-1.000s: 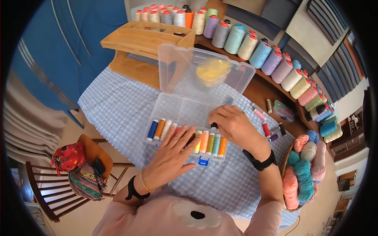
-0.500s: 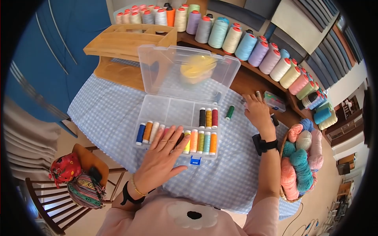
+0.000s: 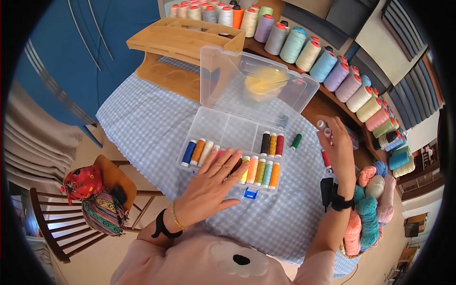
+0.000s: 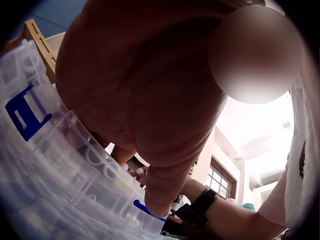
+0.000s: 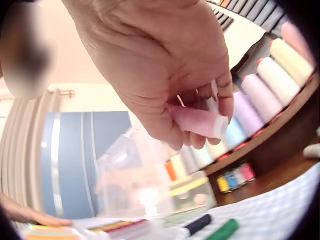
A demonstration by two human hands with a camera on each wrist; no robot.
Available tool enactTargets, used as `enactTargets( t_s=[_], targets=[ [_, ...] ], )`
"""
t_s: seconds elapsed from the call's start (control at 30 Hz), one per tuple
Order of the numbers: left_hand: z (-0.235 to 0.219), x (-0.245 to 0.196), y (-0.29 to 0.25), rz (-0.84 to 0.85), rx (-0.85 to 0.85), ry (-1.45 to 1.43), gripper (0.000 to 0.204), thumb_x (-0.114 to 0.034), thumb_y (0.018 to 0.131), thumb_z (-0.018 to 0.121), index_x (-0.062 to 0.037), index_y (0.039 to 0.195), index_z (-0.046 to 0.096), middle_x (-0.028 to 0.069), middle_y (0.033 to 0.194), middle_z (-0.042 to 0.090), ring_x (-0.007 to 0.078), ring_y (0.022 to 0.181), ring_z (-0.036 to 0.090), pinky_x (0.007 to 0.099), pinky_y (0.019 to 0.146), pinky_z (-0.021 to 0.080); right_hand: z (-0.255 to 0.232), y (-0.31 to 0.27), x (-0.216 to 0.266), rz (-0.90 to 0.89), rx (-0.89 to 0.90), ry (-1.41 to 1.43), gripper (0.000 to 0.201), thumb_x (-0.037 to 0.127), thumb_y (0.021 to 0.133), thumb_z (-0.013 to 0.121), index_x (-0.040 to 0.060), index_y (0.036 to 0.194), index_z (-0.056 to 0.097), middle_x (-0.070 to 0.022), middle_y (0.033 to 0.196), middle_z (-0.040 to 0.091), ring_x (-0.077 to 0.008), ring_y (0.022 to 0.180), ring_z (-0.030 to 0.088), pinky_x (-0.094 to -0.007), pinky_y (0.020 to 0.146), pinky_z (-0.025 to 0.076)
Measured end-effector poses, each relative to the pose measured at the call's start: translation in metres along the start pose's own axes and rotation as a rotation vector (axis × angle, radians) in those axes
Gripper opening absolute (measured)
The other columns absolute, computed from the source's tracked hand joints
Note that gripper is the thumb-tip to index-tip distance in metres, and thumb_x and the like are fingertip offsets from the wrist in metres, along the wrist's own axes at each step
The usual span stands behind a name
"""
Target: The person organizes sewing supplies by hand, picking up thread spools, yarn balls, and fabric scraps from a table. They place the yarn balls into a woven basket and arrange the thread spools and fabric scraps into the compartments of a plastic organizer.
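Observation:
My left hand (image 3: 209, 185) lies with spread fingers across the front row of thread spools in a clear plastic box (image 3: 241, 126), covering some of them. Blue, orange and white spools show to its left; yellow, peach, green and light blue ones to its right. Black, gold and dark red spools (image 3: 272, 144) stand in the rear right compartment. Right of the box, above the cloth, my right hand (image 3: 343, 154) pinches a pink thread spool (image 5: 197, 121) together with a paler one (image 3: 322, 124). A green spool (image 3: 296, 141) lies between box and right hand.
The box's clear lid (image 3: 223, 88) stands raised behind it, a yellow-topped tub (image 3: 266, 84) showing through. A wooden organizer (image 3: 185, 40) stands at back left. Large thread cones (image 3: 324, 66) line the rear shelf. A yarn basket (image 3: 369, 221) and red spool (image 3: 326, 160) are at right.
My right hand has left the box, where a black spool now stands, moved right to the loose spools and lifted pink and pale ones. My left hand stays on the box.

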State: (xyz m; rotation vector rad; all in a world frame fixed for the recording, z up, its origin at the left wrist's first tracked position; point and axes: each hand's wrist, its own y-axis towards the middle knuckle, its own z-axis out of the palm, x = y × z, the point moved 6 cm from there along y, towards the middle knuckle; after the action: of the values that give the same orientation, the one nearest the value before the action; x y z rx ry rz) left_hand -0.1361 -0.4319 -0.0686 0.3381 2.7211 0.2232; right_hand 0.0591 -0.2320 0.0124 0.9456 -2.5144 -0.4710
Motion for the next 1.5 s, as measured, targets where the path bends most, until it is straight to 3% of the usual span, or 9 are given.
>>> enactTargets(
  t_s=[0.07,0.1,0.17,0.3,0.37,0.6,0.77,0.97,1.5],
  targets=[
    [0.0,0.0,0.0,-0.002,-0.003,0.003,0.092,-0.037,0.078,0.078,-0.0036,0.152,0.035,0.0188,0.16,0.027,0.0336,0.149,0.023,0.0504,0.123,0.013,0.001,0.0,0.041,-0.089,0.181,0.396,0.041,-0.006,0.077,0.066,0.004,0.117,0.063,-0.0144,0.1,0.061,-0.0332,0.093,0.06,-0.0416,0.082,0.048],
    [0.0,-0.001,0.0,0.001,-0.01,0.006,0.092,-0.038,0.077,0.078,-0.0037,0.152,0.035,0.0189,0.16,0.027,0.0335,0.149,0.023,0.0505,0.123,0.013,0.007,-0.001,0.056,-0.311,0.204,0.321,0.045,-0.004,0.073,0.068,0.0048,0.117,0.065,-0.0138,0.101,0.061,-0.0324,0.092,0.059,-0.0412,0.083,0.048],
    [0.001,-0.001,0.0,0.001,-0.015,0.005,0.092,-0.038,0.077,0.078,-0.0039,0.152,0.035,0.0188,0.16,0.027,0.0337,0.149,0.023,0.0508,0.123,0.013,0.025,-0.001,0.082,-0.46,0.223,0.34,0.041,-0.003,0.073,0.068,0.006,0.113,0.067,-0.0118,0.103,0.063,-0.0319,0.096,0.06,-0.0394,0.085,0.048],
    [0.002,0.0,-0.001,0.002,-0.025,0.012,0.093,-0.038,0.077,0.078,-0.0046,0.152,0.035,0.0188,0.159,0.028,0.0341,0.149,0.022,0.0513,0.123,0.013,0.053,0.003,0.107,-0.593,0.276,0.235,0.037,-0.004,0.073,0.067,0.0074,0.109,0.069,-0.01,0.11,0.064,-0.031,0.104,0.059,-0.0402,0.091,0.046],
    [0.003,0.001,-0.002,0.006,-0.028,0.016,0.093,-0.038,0.077,0.078,-0.0047,0.152,0.035,0.0188,0.159,0.028,0.034,0.149,0.022,0.0513,0.123,0.012,0.06,0.004,0.11,-0.631,0.279,0.199,0.033,-0.004,0.074,0.065,0.0087,0.105,0.07,-0.01,0.122,0.062,-0.0301,0.118,0.055,-0.0426,0.1,0.042],
    [0.003,0.002,-0.003,0.017,-0.036,-0.007,0.093,-0.04,0.077,0.078,-0.0044,0.152,0.035,0.0185,0.159,0.028,0.0334,0.15,0.02,0.0517,0.123,0.011,0.068,-0.003,0.102,-0.629,0.307,0.163,0.036,-0.005,0.074,0.065,0.0108,0.106,0.071,-0.0115,0.136,0.056,-0.0311,0.134,0.046,-0.046,0.111,0.036],
    [0.003,0.003,-0.004,0.016,-0.034,-0.016,0.093,-0.039,0.078,0.078,-0.0045,0.152,0.035,0.0181,0.16,0.028,0.0333,0.15,0.02,0.0519,0.123,0.011,0.063,-0.002,0.093,-0.517,0.333,0.229,0.044,-0.008,0.074,0.064,0.0115,0.113,0.069,-0.0113,0.132,0.058,-0.0318,0.125,0.052,-0.0447,0.105,0.04],
    [0.003,0.003,-0.004,0.017,-0.036,-0.023,0.093,-0.039,0.077,0.078,-0.0046,0.152,0.035,0.0178,0.159,0.028,0.0331,0.15,0.02,0.0519,0.123,0.011,0.065,-0.009,0.086,-0.518,0.275,0.22,0.044,-0.006,0.075,0.065,0.0116,0.116,0.068,-0.0113,0.127,0.06,-0.0314,0.115,0.057,-0.0423,0.097,0.046],
    [0.001,-0.001,-0.002,0.028,-0.035,0.016,0.091,-0.038,0.079,0.078,-0.0053,0.152,0.036,0.0187,0.159,0.028,0.0336,0.15,0.021,0.0516,0.123,0.011,0.061,-0.011,0.09,-0.531,0.216,0.293,0.033,-0.003,0.076,0.067,0.0088,0.106,0.07,-0.0092,0.118,0.061,-0.0272,0.101,0.061,-0.0395,0.088,0.05]
  ],
)
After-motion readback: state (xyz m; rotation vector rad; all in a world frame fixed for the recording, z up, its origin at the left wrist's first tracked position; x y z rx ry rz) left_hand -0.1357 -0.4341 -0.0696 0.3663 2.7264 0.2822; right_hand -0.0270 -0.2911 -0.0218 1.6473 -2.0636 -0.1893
